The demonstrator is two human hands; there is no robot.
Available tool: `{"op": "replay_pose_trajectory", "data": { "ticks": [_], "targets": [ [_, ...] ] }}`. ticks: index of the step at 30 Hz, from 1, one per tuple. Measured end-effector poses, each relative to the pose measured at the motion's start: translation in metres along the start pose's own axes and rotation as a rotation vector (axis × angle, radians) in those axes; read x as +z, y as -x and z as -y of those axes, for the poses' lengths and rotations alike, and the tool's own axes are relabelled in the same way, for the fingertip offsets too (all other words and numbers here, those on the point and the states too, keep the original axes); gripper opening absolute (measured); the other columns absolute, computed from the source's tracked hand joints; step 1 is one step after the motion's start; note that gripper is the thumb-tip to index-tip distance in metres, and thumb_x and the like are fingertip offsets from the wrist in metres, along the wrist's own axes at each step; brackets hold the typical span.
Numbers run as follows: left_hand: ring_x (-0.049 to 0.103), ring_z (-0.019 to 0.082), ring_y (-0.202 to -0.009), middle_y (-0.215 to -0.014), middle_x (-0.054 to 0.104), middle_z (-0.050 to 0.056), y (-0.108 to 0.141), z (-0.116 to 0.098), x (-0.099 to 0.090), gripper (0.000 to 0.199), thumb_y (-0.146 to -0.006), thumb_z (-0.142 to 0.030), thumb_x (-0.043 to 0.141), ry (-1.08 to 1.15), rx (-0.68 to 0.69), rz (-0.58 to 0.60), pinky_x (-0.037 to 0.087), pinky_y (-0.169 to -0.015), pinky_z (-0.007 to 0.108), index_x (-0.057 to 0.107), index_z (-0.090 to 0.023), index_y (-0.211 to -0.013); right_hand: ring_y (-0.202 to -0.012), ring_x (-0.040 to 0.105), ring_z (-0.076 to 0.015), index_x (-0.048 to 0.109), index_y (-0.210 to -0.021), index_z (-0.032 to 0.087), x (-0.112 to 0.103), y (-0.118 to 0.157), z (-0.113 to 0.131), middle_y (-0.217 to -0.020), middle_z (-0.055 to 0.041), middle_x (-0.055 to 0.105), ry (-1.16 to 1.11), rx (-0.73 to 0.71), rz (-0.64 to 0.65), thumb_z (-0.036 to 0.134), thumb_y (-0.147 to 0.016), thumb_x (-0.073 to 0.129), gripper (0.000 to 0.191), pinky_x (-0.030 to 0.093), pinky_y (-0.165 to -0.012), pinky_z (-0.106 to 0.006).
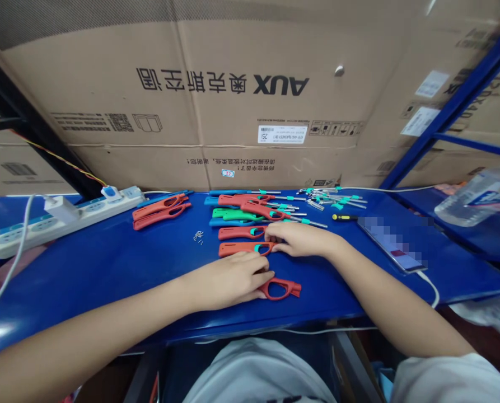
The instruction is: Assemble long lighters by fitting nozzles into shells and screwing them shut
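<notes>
My left hand [233,281] is closed on a red lighter casing [292,288] near the table's front edge. The casing's looped end sticks out to the right of the fingers, and the rest is under the hand. Just beyond it, my right hand [295,238] has its fingers closed at the right end of an orange lighter casing [233,249] with a teal trigger in its loop. A red lighter casing [233,233], also with a teal trigger, lies behind that one. Farther back are several finished-looking lighters, among them a green lighter [233,214], with metal tubes pointing right.
Orange-red casings [161,215] lie at the left, near a white power strip [69,221]. Small metal screws [198,237] are scattered mid-table. Tubes with teal parts [337,198], a yellow-black screwdriver [344,217], a cabled phone [390,246] and a plastic bottle [472,198] are at the right.
</notes>
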State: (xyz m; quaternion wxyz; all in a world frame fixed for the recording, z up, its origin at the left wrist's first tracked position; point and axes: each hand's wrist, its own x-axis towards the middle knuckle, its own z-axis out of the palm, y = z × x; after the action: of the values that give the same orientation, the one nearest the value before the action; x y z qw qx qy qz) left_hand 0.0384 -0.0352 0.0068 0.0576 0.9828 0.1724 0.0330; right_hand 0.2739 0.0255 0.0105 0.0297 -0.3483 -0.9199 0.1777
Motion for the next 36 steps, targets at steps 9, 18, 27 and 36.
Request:
{"op": "replay_pose_trajectory", "data": {
  "ticks": [9,18,27,36],
  "targets": [
    [0.063,0.025,-0.103,-0.115,0.062,0.012,-0.001,-0.004,-0.003,0.031,-0.088,-0.020,0.067,0.168,-0.084,0.038,0.052,-0.090,0.033,0.063,-0.017,-0.119,-0.101,0.059,-0.0248,0.058,-0.112,0.015,0.005,0.004,-0.001,-0.113,-0.0123,0.061,-0.008,-0.053,-0.066,0.036,-0.088,0.069,0.034,0.049,-0.088,-0.037],
    [0.062,0.017,-0.081,-0.091,0.064,0.001,0.045,0.021,-0.038,0.011,-0.076,-0.012,0.063,0.330,-0.397,0.155,0.045,-0.072,0.026,0.062,-0.019,-0.085,-0.100,0.059,-0.0248,0.059,-0.105,0.016,0.009,0.005,0.001,-0.111,-0.0107,0.060,0.009,-0.017,-0.047,0.041,-0.090,0.068,0.030,0.048,-0.085,-0.035],
    [0.059,0.017,-0.085,-0.098,0.062,0.002,0.080,0.023,-0.046,0.012,-0.092,-0.020,0.047,0.272,-0.516,-0.020,0.045,-0.076,0.027,0.056,-0.021,-0.101,-0.091,0.058,-0.0227,0.060,-0.103,0.016,0.008,0.003,0.001,-0.105,-0.0099,0.061,-0.006,-0.017,-0.038,0.040,-0.090,0.067,0.028,0.047,-0.077,-0.032],
    [0.056,0.021,-0.082,-0.094,0.062,0.006,0.110,0.014,-0.003,0.006,-0.094,-0.023,0.047,-0.031,-0.196,-0.035,0.041,-0.077,0.032,0.052,-0.021,-0.092,-0.091,0.058,-0.0220,0.058,-0.104,0.018,0.012,0.002,-0.003,-0.105,-0.0087,0.062,-0.051,-0.017,-0.047,0.040,-0.090,0.067,0.027,0.045,-0.075,-0.031]
  ]
}}
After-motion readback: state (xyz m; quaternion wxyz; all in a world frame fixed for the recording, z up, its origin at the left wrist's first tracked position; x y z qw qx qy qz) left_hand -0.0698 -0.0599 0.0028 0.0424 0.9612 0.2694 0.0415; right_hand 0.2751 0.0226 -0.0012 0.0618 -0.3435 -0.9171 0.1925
